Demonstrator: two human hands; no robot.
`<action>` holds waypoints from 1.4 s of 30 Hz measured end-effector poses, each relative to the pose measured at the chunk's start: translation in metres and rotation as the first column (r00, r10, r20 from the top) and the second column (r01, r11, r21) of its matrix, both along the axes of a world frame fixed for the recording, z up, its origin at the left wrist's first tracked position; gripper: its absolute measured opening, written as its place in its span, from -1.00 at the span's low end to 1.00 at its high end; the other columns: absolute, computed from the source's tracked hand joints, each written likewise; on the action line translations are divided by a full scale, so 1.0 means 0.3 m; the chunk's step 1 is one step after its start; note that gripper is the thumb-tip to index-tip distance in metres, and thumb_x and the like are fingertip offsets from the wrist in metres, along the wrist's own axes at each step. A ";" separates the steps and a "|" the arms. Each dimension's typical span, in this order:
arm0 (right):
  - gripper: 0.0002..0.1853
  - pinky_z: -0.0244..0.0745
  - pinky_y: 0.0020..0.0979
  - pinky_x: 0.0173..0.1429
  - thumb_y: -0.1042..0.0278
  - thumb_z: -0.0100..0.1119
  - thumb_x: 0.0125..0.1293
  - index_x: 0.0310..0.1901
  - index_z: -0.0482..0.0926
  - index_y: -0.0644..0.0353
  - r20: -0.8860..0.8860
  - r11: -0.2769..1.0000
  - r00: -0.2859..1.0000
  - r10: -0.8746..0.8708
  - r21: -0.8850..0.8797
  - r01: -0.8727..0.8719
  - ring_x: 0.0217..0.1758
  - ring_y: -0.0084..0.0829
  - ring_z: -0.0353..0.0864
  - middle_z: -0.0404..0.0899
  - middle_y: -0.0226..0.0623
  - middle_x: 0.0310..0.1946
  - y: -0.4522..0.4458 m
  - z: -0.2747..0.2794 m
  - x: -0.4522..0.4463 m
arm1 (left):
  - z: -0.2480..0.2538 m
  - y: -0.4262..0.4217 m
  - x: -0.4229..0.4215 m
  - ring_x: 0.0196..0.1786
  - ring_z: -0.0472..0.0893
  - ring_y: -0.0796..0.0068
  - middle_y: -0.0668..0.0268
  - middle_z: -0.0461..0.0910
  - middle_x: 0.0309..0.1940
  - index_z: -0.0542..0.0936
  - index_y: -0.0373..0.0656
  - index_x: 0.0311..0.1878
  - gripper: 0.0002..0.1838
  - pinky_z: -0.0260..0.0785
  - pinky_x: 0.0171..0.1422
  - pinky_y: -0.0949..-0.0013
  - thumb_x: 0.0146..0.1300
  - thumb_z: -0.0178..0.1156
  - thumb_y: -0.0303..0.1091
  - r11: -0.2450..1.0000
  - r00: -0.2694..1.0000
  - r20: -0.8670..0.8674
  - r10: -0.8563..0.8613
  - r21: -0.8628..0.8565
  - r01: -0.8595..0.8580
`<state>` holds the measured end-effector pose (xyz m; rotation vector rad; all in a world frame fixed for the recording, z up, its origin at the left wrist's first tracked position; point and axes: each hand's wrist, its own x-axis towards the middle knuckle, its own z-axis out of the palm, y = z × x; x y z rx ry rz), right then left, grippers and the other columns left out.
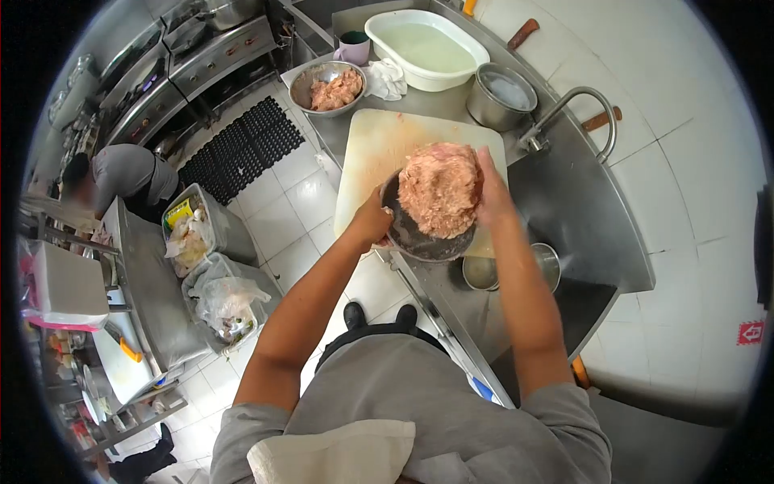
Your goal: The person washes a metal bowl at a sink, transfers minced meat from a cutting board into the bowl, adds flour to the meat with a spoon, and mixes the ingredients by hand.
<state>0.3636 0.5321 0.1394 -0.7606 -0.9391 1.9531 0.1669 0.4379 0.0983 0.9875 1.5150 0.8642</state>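
A large lump of ground meat point(439, 191) sits tilted at the mouth of a dark metal bowl point(427, 248). My left hand point(372, 219) grips the bowl's left rim, fingers wrapped round it. Against the meat's right side presses my right hand point(493, 189), its fingers stretched out along the lump. Underneath is a white cutting board point(367, 157) with pinkish smears and small meat scraps. Beyond the board's far left corner, a second steel bowl point(301, 95) holds more ground meat point(337, 90).
Behind the board stand a white tub point(476, 74) of cloudy liquid, a steel pot point(489, 113), a white cloth point(389, 79) and a mug point(352, 50). A curved faucet point(592, 90) rises beside the sink point(564, 194). At left, a person point(137, 173) bends near bins point(211, 234).
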 end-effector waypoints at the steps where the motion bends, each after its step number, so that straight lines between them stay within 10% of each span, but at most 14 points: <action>1: -0.41 0.43 -0.30 0.13 -0.15 -0.04 0.32 0.10 0.44 0.26 -0.003 1.000 1.000 -0.003 -0.005 0.003 0.08 -0.34 0.50 0.50 -0.20 0.05 -0.007 0.039 -0.002 | -0.020 -0.002 -0.004 -0.60 0.57 0.33 0.08 0.56 -0.32 0.13 0.02 0.34 -0.35 0.42 -0.68 0.38 0.13 -0.08 -0.58 0.999 0.997 0.070 0.031 -0.026 -0.030; 3: -0.48 0.43 -0.35 0.06 -0.09 -0.08 0.36 -0.05 0.54 0.29 0.694 0.886 0.718 0.046 0.304 -0.351 -0.01 -0.39 0.52 0.60 -0.18 -0.15 -0.014 0.094 -0.023 | -0.047 0.008 -0.006 -0.62 0.56 0.35 0.08 0.54 -0.34 0.08 0.02 0.34 -0.36 0.41 -0.69 0.39 0.16 -0.11 -0.58 0.999 0.981 0.188 0.047 -0.026 -0.043; 6: -0.55 0.44 -0.42 -0.03 0.01 -0.09 0.38 -0.15 0.58 0.29 0.822 0.539 0.495 -0.281 0.563 -0.627 -0.10 -0.45 0.53 0.61 -0.17 -0.36 -0.014 -0.137 -0.116 | -0.025 0.022 0.038 -0.66 0.54 0.39 0.09 0.55 -0.33 0.11 0.01 0.33 -0.37 0.39 -0.71 0.41 0.16 -0.10 -0.58 0.996 0.982 0.167 0.092 -0.012 -0.091; 8: -0.60 0.44 -0.40 -0.05 0.05 -0.05 0.36 -0.17 0.58 0.26 0.932 0.492 0.350 0.088 0.265 -0.829 -0.17 -0.44 0.53 0.56 -0.13 -0.40 -0.056 -0.085 -0.123 | -0.074 0.022 0.028 -0.68 0.52 0.40 0.10 0.55 -0.31 0.14 0.01 0.32 -0.36 0.37 -0.73 0.42 0.13 -0.10 -0.61 0.983 0.964 0.211 0.162 0.051 -0.176; 9: -0.59 0.41 -0.31 0.00 0.04 -0.04 0.35 -0.17 0.57 0.28 0.708 0.548 0.660 0.251 0.458 -0.700 -0.14 -0.34 0.55 0.56 -0.11 -0.34 -0.015 -0.083 -0.086 | -0.098 0.018 0.019 -0.68 0.52 0.39 0.10 0.55 -0.30 0.15 0.01 0.32 -0.36 0.36 -0.75 0.43 0.12 -0.10 -0.63 0.986 0.967 0.205 0.151 0.041 -0.163; 12: -0.54 0.33 -0.23 0.15 -0.01 -0.06 0.34 -0.07 0.52 0.29 0.750 0.929 0.637 0.178 0.085 -0.361 0.01 -0.21 0.52 0.55 -0.08 -0.19 -0.068 0.179 -0.036 | -0.074 -0.007 0.019 -0.68 0.53 0.37 0.09 0.56 -0.28 0.15 0.00 0.33 -0.32 0.35 -0.77 0.43 0.08 -0.11 -0.67 0.987 0.967 0.203 0.153 0.020 -0.160; 13: -0.54 0.33 -0.23 0.15 -0.01 -0.06 0.34 -0.07 0.52 0.29 0.750 0.928 0.636 0.181 0.085 -0.364 0.01 -0.21 0.52 0.55 -0.08 -0.19 -0.047 0.160 -0.013 | -0.049 -0.019 0.025 -0.68 0.53 0.38 0.07 0.56 -0.26 0.13 0.00 0.34 -0.30 0.34 -0.77 0.45 0.07 -0.11 -0.68 0.985 0.971 0.174 0.165 0.015 -0.171; 15: -0.42 0.29 -0.24 0.24 -0.06 -0.03 0.32 0.14 0.37 0.31 0.987 0.732 0.116 -0.112 0.161 -0.662 0.18 -0.11 0.42 0.49 -0.01 0.00 0.009 0.062 0.025 | -0.037 -0.040 0.042 -0.68 0.53 0.39 0.06 0.55 -0.24 0.11 0.00 0.35 -0.28 0.34 -0.77 0.46 0.06 -0.11 -0.69 0.984 0.974 0.143 0.173 0.013 -0.177; 20: -0.05 0.18 -0.26 0.33 -0.21 0.14 0.14 0.31 0.05 0.44 0.919 0.872 0.346 -0.188 0.319 -0.372 0.29 0.05 0.26 0.22 0.25 0.22 -0.114 -0.161 0.006 | 0.008 -0.069 0.112 -0.54 0.62 0.24 -0.05 0.53 -0.11 0.03 -0.01 0.39 -0.21 0.36 -0.78 0.44 0.03 -0.10 -0.72 0.959 0.972 0.100 0.211 0.171 -0.225; 23: -0.25 0.33 -0.21 0.26 -0.17 0.11 0.22 0.26 0.23 0.24 0.329 0.994 0.940 -0.094 -0.017 0.105 0.23 -0.15 0.36 0.34 -0.03 0.18 -0.172 -0.125 -0.059 | 0.054 -0.070 0.147 -0.05 0.56 0.04 -0.08 0.43 0.08 0.00 -0.05 0.41 -0.14 0.51 -0.24 0.27 -0.03 0.00 -0.72 0.977 0.993 -0.039 0.109 0.188 -0.100; 26: -0.33 0.39 -0.20 0.22 -0.15 0.11 0.22 0.23 0.29 0.15 -0.267 0.950 0.964 -0.006 -0.302 -0.078 0.21 -0.22 0.39 0.38 -0.14 0.15 -0.172 -0.216 -0.025 | 0.063 -0.068 0.177 0.29 0.32 0.02 -0.05 0.29 0.23 0.00 -0.09 0.41 -0.07 0.25 0.28 0.23 -0.09 0.10 -0.71 0.954 0.982 -0.169 0.085 0.298 -0.032; 35: -0.26 0.17 -0.03 0.36 -0.25 -0.22 0.27 0.33 0.15 0.14 -0.829 0.962 0.555 -0.074 -0.205 -0.179 0.31 -0.10 0.25 0.23 -0.12 0.28 -0.138 -0.302 0.055 | 0.095 -0.033 0.142 0.15 0.44 -0.04 -0.07 0.43 0.10 0.08 0.05 0.38 -0.27 0.26 0.24 0.17 0.10 0.01 -0.54 0.978 0.930 -0.355 0.098 0.207 -0.024; 38: -0.26 0.17 -0.06 0.36 -0.24 -0.20 0.27 0.32 0.16 0.15 -0.781 0.980 0.609 -0.138 -0.197 -0.032 0.29 -0.11 0.26 0.22 -0.13 0.28 -0.129 -0.253 0.137 | 0.116 -0.043 0.100 -0.46 0.64 0.10 -0.07 0.56 -0.17 0.09 0.05 0.37 -0.32 0.48 -0.55 0.27 0.16 -0.04 -0.56 0.979 0.968 -0.155 0.196 0.085 -0.184; 42: -0.24 0.30 -0.09 0.26 -0.29 -0.13 0.21 0.27 0.24 0.15 -0.950 0.994 0.312 0.021 -0.015 -0.112 0.27 -0.18 0.31 0.31 -0.13 0.22 -0.143 -0.156 0.337 | 0.016 -0.004 0.060 -0.64 0.57 0.29 -0.02 0.56 -0.29 0.08 0.07 0.38 -0.35 0.32 -0.80 0.44 0.20 -0.08 -0.56 0.954 0.958 -0.033 0.286 0.099 -0.281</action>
